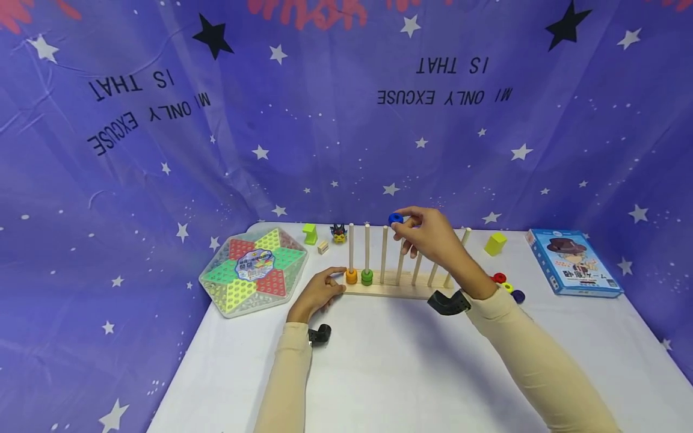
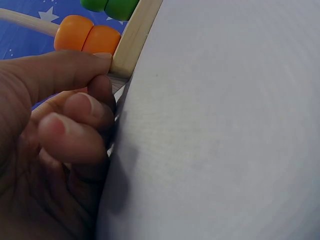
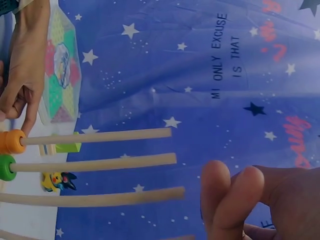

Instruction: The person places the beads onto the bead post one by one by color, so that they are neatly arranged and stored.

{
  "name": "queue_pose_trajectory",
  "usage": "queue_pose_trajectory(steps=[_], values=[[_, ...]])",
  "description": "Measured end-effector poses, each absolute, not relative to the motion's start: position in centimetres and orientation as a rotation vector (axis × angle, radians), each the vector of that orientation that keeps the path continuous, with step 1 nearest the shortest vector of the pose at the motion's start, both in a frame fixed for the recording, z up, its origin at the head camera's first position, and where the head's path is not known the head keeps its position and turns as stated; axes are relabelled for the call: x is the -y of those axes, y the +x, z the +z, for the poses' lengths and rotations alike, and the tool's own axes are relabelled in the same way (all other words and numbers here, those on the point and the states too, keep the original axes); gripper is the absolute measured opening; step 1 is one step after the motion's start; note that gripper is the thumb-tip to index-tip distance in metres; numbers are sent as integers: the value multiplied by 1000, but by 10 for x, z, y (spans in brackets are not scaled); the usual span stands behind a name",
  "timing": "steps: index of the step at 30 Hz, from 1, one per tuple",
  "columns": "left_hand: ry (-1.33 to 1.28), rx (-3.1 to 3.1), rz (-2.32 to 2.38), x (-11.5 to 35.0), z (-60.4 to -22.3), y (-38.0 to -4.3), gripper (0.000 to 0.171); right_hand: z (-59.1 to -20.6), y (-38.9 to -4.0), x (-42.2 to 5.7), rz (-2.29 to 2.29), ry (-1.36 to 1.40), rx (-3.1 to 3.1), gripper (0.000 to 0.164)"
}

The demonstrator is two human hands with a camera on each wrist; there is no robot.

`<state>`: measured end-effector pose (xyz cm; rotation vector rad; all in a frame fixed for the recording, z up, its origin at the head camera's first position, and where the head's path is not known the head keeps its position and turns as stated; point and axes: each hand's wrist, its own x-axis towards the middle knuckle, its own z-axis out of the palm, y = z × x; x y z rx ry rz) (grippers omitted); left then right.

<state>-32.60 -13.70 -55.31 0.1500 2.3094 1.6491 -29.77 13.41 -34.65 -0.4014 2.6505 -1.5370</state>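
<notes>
The right hand (image 1: pixel 428 234) is nearly closed: its thumb and fingers pinch a blue ring (image 1: pixel 396 218). This ring is in the air, near the top of the 3rd peg (image 1: pixel 384 258), counted from the left. The left hand (image 1: pixel 319 291) has its fingers bent and, with thumb and finger, holds the left end of the wooden base (image 1: pixel 390 291). The base lies on the white table (image 1: pixel 368 373) and carries 7 upright pegs. On the 1st peg sit 2 orange rings (image 1: pixel 352 276), just beside the left fingertips, and on the 2nd peg sit 2 green rings (image 1: pixel 367 277).

To the right of the base, near the right sleeve (image 1: pixel 530 349), lie loose rings in red, yellow and dark blue. Farther right is a blue box (image 1: pixel 579 264). On the left side lies a hexagonal game box (image 1: pixel 295 258), and behind the base stands a small figure (image 1: pixel 338 233).
</notes>
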Motion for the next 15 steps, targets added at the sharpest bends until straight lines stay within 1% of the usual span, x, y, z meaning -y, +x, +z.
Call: queue_pose_trajectory(steps=[6,15], values=[[157,-2309,1646,136,-554,-325,50,-350,-303,-126,-1518,-382,-2638,43],[139,-2326,1643,137,-555,-326,50,-353,-305,-121,-1435,-416,-2665,39]])
